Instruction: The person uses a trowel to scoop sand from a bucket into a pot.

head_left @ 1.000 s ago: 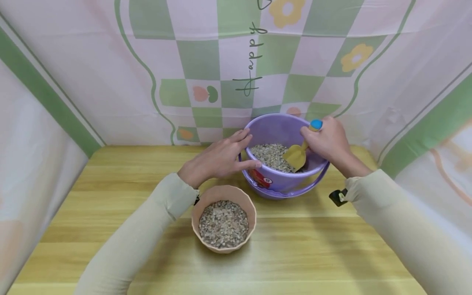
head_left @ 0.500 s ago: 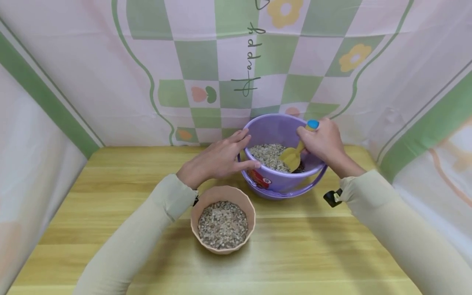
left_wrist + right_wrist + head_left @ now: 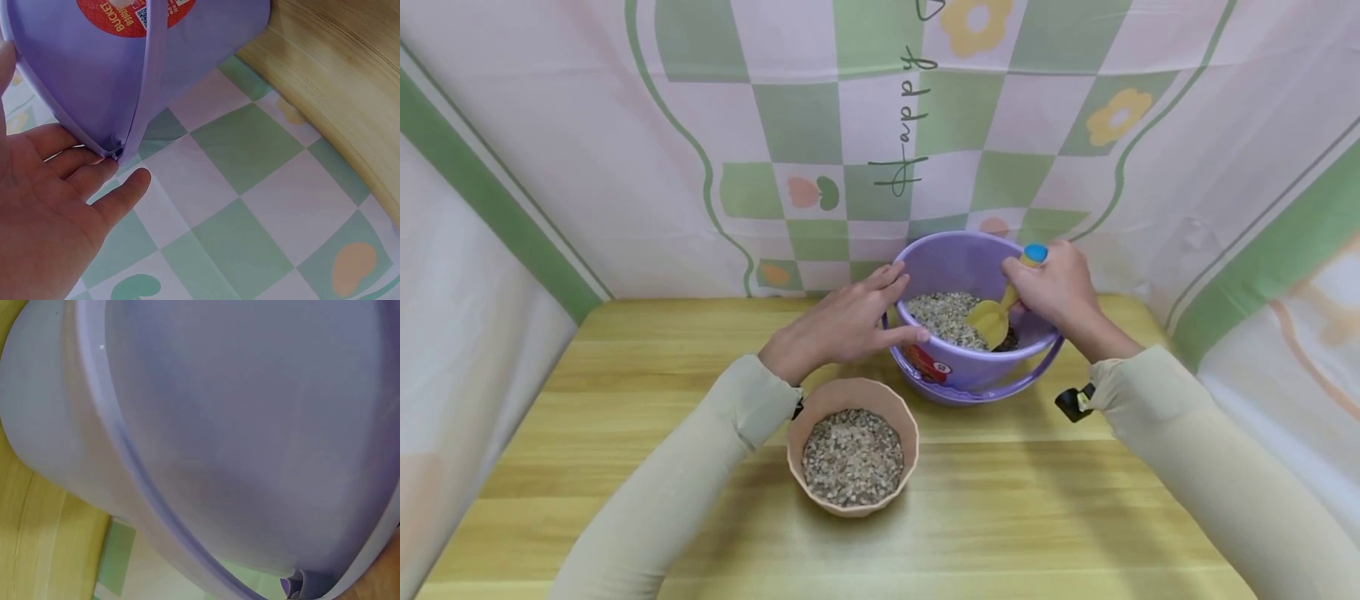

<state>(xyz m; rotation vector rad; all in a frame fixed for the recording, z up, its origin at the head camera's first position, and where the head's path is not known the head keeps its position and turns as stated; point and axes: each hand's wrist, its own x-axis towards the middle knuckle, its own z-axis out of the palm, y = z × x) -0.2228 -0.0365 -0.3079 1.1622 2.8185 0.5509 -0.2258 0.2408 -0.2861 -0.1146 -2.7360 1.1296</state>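
Inside the bucket, just below and left of the right grip, the yellow scoop has its blade down against the loose gravel. Right grip is clenched round the scoop handle, thumb near the blue end cap, at the bucket's right side. Left grip isn't clasping: fingers fairly straight, touching the opposite rim, thumb over the near edge; reads as steadying. Step in hand, my call: digging the scoop into the gravel. Blade face looks mostly bare, so I'd say no real load yet. Next move calls for pushing the tip further in, then rolling the blade level before any lift; left grip should stay on the rim, since side push could skid the bucket. Peach bowl, with its own gravel, sits on the desk nearer the wearer, just below the left grip's wrist, well apart from the right grip. Right wrist view shows mostly bucket wall; can't judge blade depth from it.
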